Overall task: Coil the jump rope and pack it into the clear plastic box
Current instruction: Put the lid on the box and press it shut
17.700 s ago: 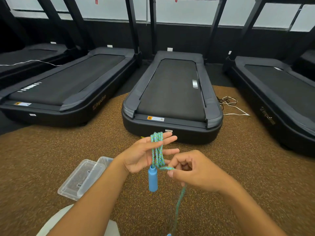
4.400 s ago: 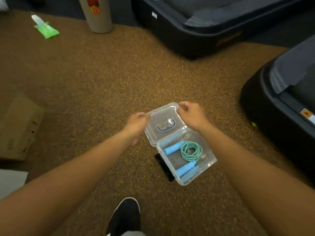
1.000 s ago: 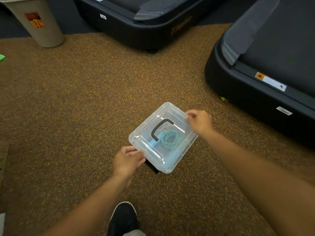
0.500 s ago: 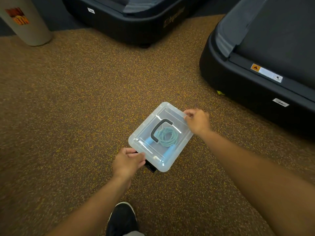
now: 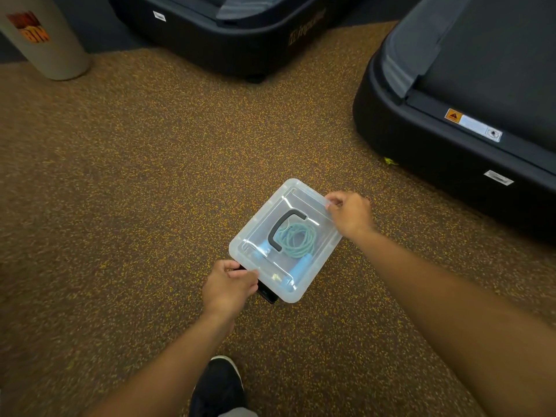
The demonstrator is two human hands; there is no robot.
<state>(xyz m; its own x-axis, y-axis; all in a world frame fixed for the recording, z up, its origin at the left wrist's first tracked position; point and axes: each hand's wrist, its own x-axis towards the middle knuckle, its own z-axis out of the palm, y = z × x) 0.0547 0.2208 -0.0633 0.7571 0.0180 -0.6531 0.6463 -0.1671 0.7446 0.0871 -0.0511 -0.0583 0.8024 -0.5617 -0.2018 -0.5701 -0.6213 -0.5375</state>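
Note:
The clear plastic box [image 5: 258, 224] sits on the speckled brown floor with its lid down and a dark handle [image 5: 284, 228] on top. Through the lid I see the coiled teal jump rope [image 5: 298, 239] with its blue handles [image 5: 299, 264]. My left hand [image 5: 228, 285] curls its fingers on the box's near-left side, where a black latch [image 5: 267, 294] shows. On the far-right side, my right hand [image 5: 350, 213] pinches the edge of the lid.
Two black treadmills stand close by, one at the right [image 5: 469, 115] and one at the top [image 5: 240, 31]. A beige bin [image 5: 45, 37] stands at the upper left. My black shoe [image 5: 218, 386] is at the bottom, just below the box.
Since 4.4 s ago the lid has come down over the rope. In the last second my hands stayed at opposite sides of the box, and the view shifted slightly.

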